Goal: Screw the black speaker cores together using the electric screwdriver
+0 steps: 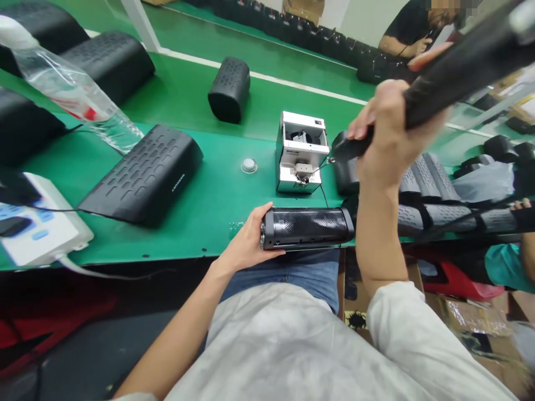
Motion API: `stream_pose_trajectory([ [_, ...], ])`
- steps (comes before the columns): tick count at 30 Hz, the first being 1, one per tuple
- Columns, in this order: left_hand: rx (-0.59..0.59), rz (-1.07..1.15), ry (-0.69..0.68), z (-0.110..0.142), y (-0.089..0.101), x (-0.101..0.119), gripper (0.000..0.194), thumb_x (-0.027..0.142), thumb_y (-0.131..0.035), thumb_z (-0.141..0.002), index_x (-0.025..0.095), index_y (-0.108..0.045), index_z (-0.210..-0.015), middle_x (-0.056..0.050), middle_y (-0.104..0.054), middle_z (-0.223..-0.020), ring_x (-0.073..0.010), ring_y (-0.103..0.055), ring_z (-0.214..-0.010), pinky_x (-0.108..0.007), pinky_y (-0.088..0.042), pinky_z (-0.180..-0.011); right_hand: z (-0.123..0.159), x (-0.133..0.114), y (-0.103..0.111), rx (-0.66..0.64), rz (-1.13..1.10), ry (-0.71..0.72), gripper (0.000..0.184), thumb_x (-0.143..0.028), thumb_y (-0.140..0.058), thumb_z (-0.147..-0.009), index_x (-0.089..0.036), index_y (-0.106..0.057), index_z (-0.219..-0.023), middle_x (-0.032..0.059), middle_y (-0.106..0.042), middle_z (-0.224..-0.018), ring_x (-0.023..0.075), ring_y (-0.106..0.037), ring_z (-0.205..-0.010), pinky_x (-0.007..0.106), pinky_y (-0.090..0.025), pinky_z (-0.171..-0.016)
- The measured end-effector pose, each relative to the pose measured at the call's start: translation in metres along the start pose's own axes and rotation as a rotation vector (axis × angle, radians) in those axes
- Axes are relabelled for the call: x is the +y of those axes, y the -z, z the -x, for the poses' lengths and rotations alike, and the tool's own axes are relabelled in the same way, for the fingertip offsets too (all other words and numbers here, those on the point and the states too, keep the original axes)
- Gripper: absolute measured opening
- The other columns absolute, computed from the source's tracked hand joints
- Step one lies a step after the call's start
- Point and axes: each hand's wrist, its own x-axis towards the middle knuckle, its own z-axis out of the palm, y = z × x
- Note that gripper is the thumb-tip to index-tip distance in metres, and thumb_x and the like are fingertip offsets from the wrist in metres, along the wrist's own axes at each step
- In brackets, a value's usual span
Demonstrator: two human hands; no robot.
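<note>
My left hand [249, 240] is wrapped round the left end of a black speaker body [308, 227] with a perforated front. This body lies lengthwise at the near edge of the green bench. Raised on the right, my right hand [387, 131] is closed around a thick black electric screwdriver [455, 61], blurred and slanting up out of view. A white screw feeder [303, 153] stands just behind the speaker body. Left of the feeder sits a small round silver-white piece [249, 165].
A black textured speaker cover [144, 172] lies left, beside a clear plastic bottle [79, 92] and a white power strip [45, 223]. Another dark housing [229, 89] stands farther back. More grey-black covers [434, 178] line the right. A co-worker [412, 33] sits across the bench.
</note>
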Motion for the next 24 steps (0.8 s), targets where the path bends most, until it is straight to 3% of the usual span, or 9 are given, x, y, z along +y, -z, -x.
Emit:
stream_pose_trajectory([
  [5, 0.002, 0.010, 0.018, 0.000, 0.000, 0.002, 0.131, 0.040, -0.103, -0.089, 0.035, -0.017, -0.188, -0.022, -0.051, -0.176, -0.0463, -0.061, -0.163, -0.068, -0.054, -0.136, 0.003, 0.031, -0.020, -0.125, 0.062, -0.156, 0.045, -0.057, -0.087, -0.101, -0.037, -0.050, -0.116, -0.0122, -0.052, -0.078, 0.0134, -0.046, -0.049, 0.039, -0.041, -0.051],
  [11, -0.001, 0.026, 0.033, 0.000, 0.000, 0.005, 0.130, 0.039, -0.104, -0.089, 0.035, -0.019, -0.187, -0.022, -0.052, -0.175, -0.0456, -0.062, -0.163, -0.067, -0.053, -0.137, 0.002, 0.030, -0.024, -0.153, 0.115, -0.261, 0.067, -0.081, -0.088, -0.091, -0.038, -0.045, -0.119, -0.0113, -0.056, -0.081, 0.0153, -0.039, -0.057, 0.041, -0.035, -0.060],
  [17, 0.001, 0.018, 0.025, 0.000, 0.000, 0.004, 0.128, 0.041, -0.103, -0.090, 0.034, -0.019, -0.187, -0.022, -0.052, -0.175, -0.0462, -0.061, -0.164, -0.067, -0.053, -0.137, -0.003, 0.031, -0.023, -0.098, 0.140, -0.161, 0.062, -0.084, -0.082, -0.097, -0.038, -0.048, -0.120, -0.0108, -0.050, -0.075, 0.0162, -0.041, -0.053, 0.040, -0.038, -0.056],
  [21, -0.007, -0.002, 0.040, 0.001, 0.000, 0.003, 0.129, 0.042, -0.103, -0.090, 0.033, -0.019, -0.187, -0.023, -0.051, -0.176, -0.0463, -0.062, -0.162, -0.066, -0.055, -0.136, -0.002, 0.036, -0.025, -0.097, 0.108, -0.197, 0.073, -0.095, -0.086, -0.088, -0.036, -0.053, -0.117, -0.0122, -0.051, -0.074, 0.0131, -0.041, -0.050, 0.037, -0.038, -0.049],
  [24, 0.005, -0.001, 0.029, 0.000, 0.000, 0.003, 0.129, 0.041, -0.103, -0.089, 0.033, -0.019, -0.187, -0.023, -0.051, -0.175, -0.0457, -0.062, -0.162, -0.066, -0.055, -0.136, -0.003, 0.042, -0.028, -0.083, 0.111, -0.219, 0.075, -0.094, -0.088, -0.086, -0.038, -0.054, -0.121, -0.0107, -0.060, -0.083, 0.0127, -0.039, -0.053, 0.038, -0.039, -0.049],
])
